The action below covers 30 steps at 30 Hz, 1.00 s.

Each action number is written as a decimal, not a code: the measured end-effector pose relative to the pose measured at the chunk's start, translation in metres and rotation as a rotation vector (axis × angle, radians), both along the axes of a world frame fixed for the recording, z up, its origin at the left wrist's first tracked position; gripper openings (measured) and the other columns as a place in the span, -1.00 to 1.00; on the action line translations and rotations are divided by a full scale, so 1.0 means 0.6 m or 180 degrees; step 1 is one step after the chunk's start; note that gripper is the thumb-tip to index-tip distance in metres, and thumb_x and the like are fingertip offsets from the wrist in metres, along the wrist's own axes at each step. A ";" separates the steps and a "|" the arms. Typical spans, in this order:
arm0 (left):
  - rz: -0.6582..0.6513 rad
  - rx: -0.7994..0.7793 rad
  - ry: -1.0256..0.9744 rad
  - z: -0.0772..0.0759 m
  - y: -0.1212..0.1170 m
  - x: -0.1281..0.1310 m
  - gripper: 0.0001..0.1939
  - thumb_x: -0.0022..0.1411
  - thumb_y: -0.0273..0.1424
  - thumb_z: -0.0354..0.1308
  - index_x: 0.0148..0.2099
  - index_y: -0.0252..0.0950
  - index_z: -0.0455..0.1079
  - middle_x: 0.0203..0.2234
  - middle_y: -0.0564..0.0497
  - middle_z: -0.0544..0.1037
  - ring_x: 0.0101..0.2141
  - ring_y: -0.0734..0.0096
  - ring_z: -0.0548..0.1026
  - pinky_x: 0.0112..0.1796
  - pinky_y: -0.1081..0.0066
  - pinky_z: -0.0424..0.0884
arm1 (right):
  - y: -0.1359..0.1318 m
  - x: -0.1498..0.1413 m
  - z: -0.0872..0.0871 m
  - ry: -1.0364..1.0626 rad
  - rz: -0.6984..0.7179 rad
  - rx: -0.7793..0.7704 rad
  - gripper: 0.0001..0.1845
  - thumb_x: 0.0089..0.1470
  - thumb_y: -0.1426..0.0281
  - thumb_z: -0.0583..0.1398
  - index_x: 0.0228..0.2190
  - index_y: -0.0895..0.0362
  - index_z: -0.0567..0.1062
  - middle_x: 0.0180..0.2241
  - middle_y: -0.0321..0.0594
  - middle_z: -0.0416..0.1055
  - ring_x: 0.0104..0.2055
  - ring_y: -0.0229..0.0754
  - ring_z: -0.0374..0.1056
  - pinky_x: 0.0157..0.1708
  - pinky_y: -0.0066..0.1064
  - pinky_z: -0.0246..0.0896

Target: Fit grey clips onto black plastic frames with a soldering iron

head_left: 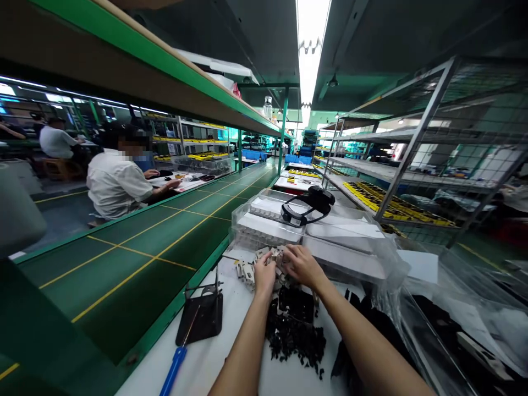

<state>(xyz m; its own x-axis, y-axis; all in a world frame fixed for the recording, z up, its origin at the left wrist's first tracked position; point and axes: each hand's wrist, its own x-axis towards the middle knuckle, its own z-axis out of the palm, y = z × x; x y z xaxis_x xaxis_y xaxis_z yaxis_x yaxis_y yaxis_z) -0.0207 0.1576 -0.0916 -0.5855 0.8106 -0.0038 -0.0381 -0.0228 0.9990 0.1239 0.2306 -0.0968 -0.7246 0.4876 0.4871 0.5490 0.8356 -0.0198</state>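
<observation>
My left hand (265,274) and my right hand (304,267) are close together over a heap of small off-white plastic parts (247,273). The left thumb and fingers close on one of these pale parts. My right fingers are bent down into the heap; what they grip is partly hidden. Just below the hands is a black tray (296,304), with a spread of small black pieces (297,341) in front of it. Left of my forearm, a blue-handled soldering iron (176,363) leans across a stand with a dark base (202,319).
Clear plastic trays (264,228) are stacked behind the heap, with a black headset-like device (307,208) on top. A green conveyor belt (136,264) runs along the left, where a person in white (119,181) sits. Metal shelving (406,165) and plastic-lined bins (445,330) stand right.
</observation>
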 end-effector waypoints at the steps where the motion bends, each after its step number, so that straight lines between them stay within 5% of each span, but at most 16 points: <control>1: -0.0042 -0.0041 0.0047 0.000 -0.008 -0.003 -0.72 0.31 -0.28 0.16 0.00 -0.31 0.42 -0.03 -0.10 0.51 -0.07 0.22 0.50 -0.06 0.08 0.45 | -0.003 0.010 -0.003 -0.0131 -0.0077 -0.0062 -0.62 0.22 0.29 0.21 0.05 0.11 0.40 0.16 -0.08 0.27 0.16 0.05 0.23 0.09 0.05 0.20; 6: -0.0267 -0.0216 0.0264 -0.002 -0.062 -0.019 -0.70 0.32 -0.29 0.15 0.05 -0.29 0.39 0.02 -0.11 0.48 -0.02 0.19 0.47 -0.02 0.06 0.42 | -0.016 0.047 -0.013 -0.0714 -0.0568 -0.0590 -0.71 0.22 0.31 0.21 -0.04 0.12 0.46 0.10 -0.10 0.34 0.12 0.00 0.28 0.09 0.02 0.21; 14: -0.0778 -0.0780 0.0767 -0.037 -0.128 -0.025 -0.75 0.34 -0.26 0.13 -0.07 -0.33 0.43 -0.16 -0.05 0.54 -0.20 0.30 0.53 -0.16 0.18 0.50 | -0.073 0.100 0.032 -0.0906 -0.1989 -0.1576 -0.67 0.27 0.22 0.16 -0.02 0.13 0.43 -0.06 -0.13 0.43 -0.12 -0.12 0.42 -0.14 -0.15 0.39; 23: -0.1549 -0.0488 0.1825 -0.051 -0.152 0.013 -0.79 0.30 -0.33 0.17 -0.05 -0.29 0.44 -0.03 -0.08 0.50 0.00 0.18 0.44 0.06 0.00 0.31 | -0.120 0.063 0.004 -0.0832 -0.2216 -0.2529 -0.70 0.22 0.27 0.22 -0.06 0.16 0.46 -0.04 -0.13 0.43 -0.09 -0.10 0.41 -0.10 -0.12 0.38; 27: -0.1697 -0.0309 0.1728 -0.047 -0.176 0.019 -0.87 0.23 -0.42 0.19 -0.18 -0.33 0.50 -0.14 -0.11 0.56 -0.03 0.14 0.45 0.09 0.01 0.26 | -0.107 0.061 0.043 -0.0223 -0.2159 -0.2815 -0.74 0.23 0.27 0.21 -0.13 0.18 0.47 -0.15 -0.18 0.46 -0.21 -0.17 0.43 -0.22 -0.23 0.41; 30: -0.1534 -0.0143 0.1333 -0.024 -0.195 0.023 -0.75 0.26 -0.36 0.12 -0.07 -0.33 0.51 -0.05 -0.19 0.53 -0.02 0.10 0.45 0.10 0.11 0.25 | -0.132 0.067 0.083 0.0518 -0.1819 -0.3147 -0.74 0.23 0.23 0.20 -0.25 0.20 0.47 -0.33 -0.27 0.46 -0.41 -0.28 0.40 -0.41 -0.39 0.37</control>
<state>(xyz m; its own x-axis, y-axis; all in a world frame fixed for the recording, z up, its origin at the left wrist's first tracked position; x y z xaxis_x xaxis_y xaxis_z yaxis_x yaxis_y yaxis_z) -0.0069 0.0404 -0.1062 -0.1146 0.9877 0.1062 0.3603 -0.0583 0.9310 0.1640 0.1516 -0.0471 -0.2388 0.9450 -0.2233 0.7731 0.0458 -0.6326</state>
